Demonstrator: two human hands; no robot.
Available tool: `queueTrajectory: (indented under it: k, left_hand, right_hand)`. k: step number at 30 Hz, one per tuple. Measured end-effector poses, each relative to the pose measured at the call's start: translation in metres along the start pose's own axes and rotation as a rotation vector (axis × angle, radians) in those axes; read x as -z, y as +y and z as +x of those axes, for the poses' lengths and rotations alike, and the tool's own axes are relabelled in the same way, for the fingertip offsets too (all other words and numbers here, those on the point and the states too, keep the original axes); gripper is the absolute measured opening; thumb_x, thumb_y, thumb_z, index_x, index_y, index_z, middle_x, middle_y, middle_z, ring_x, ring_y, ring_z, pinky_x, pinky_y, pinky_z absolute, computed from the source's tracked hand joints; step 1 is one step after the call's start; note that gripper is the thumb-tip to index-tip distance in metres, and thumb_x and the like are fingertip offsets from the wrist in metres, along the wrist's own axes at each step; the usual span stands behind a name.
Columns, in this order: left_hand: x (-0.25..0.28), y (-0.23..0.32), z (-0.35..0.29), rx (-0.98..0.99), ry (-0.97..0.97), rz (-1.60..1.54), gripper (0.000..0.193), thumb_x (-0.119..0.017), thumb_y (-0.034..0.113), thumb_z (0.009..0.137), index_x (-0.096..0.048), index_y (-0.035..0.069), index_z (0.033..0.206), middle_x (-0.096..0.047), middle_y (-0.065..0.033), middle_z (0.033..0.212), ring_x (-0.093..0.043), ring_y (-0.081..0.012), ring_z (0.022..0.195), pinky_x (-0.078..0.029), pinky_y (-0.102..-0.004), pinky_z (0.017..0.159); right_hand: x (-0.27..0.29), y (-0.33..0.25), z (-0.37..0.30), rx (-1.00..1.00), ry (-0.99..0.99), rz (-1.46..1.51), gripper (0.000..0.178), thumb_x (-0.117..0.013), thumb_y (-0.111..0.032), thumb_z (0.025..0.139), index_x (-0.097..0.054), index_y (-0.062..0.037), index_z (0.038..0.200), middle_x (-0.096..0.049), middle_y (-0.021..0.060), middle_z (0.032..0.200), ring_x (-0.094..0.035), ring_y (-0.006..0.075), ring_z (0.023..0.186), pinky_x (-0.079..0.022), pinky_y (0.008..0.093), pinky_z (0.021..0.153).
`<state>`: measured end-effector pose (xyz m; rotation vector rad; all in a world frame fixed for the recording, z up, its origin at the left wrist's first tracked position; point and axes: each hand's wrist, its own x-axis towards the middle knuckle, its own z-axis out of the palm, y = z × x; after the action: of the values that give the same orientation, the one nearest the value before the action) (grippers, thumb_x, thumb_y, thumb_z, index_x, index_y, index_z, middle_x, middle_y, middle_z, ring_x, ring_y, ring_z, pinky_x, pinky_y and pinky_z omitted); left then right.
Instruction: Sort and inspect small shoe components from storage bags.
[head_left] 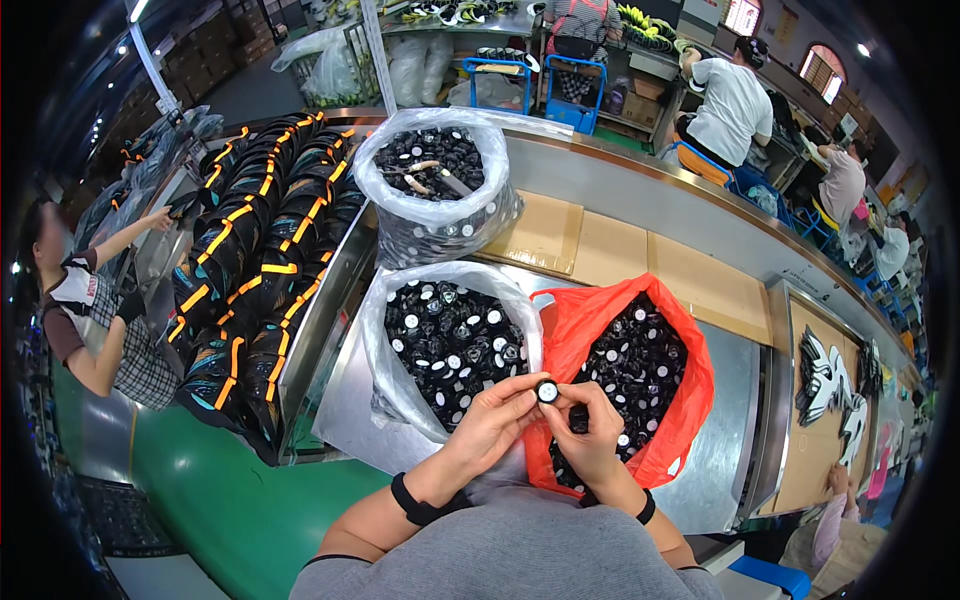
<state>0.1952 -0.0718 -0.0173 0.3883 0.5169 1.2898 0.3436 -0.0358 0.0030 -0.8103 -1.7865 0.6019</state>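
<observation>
In front of me, both hands pinch a small round black knob with a white disc [546, 391]. My left hand [490, 420] grips its left side between thumb and fingertips. From the other side my right hand [592, 440] holds the same part, and a second black piece [578, 418] shows against its curled fingers. Below them sit two open bags of similar black parts, many with white discs: a clear plastic bag [378, 350] beside my left hand and a red plastic bag [695, 400] around and behind my right.
Another clear bag [490, 135] of black parts stands farther back by flattened cardboard [610, 248]. Left is a rack of black pieces with orange straps [235, 225], a person [100, 320] beyond it. At right, white-and-black cut pieces [822, 370] lie on a board. A metal ledge [640, 190] runs behind.
</observation>
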Motion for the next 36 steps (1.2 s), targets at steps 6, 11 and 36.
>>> queueTrajectory:
  k: [6, 11, 36]
  left_hand:
    - [-0.002, 0.002, -0.004, -0.057, 0.065, 0.058, 0.029, -0.053, 0.006, 0.095, -0.056, 0.001, 0.124, -0.062, -0.0092, 0.114, -0.06, -0.0178, 0.106, -0.047, -0.0324, 0.096]
    - [0.0, 0.002, -0.006, -0.073, 0.116, 0.097, 0.03, -0.053, 0.004, 0.095, -0.055, -0.001, 0.124, -0.062, -0.0102, 0.115, -0.06, -0.0174, 0.105, -0.048, -0.0312, 0.094]
    - [-0.009, 0.024, 0.014, -0.116, 0.175, 0.715, 0.017, -0.055, 0.012, 0.096, -0.062, 0.002, 0.107, -0.064, -0.0006, 0.088, -0.056, -0.0048, 0.079, -0.045, -0.0201, 0.071]
  right_hand:
    - [-0.003, 0.001, 0.001, -0.08, -0.041, 0.057, 0.025, -0.073, 0.006, 0.075, -0.06, 0.0009, 0.096, -0.06, 0.007, 0.076, -0.058, 0.0135, 0.062, -0.047, 0.024, 0.055]
    - [-0.007, 0.005, -0.001, -0.068, -0.056, 0.053, 0.023, -0.073, 0.005, 0.076, -0.06, 0.001, 0.095, -0.06, 0.0068, 0.076, -0.059, 0.0138, 0.064, -0.048, 0.0251, 0.058]
    - [0.015, 0.005, -0.001, -0.778, -0.164, 0.689, 0.034, -0.06, -0.003, 0.088, -0.055, 0.0007, 0.122, -0.06, 0.0058, 0.09, -0.057, 0.0098, 0.066, -0.05, 0.0206, 0.056]
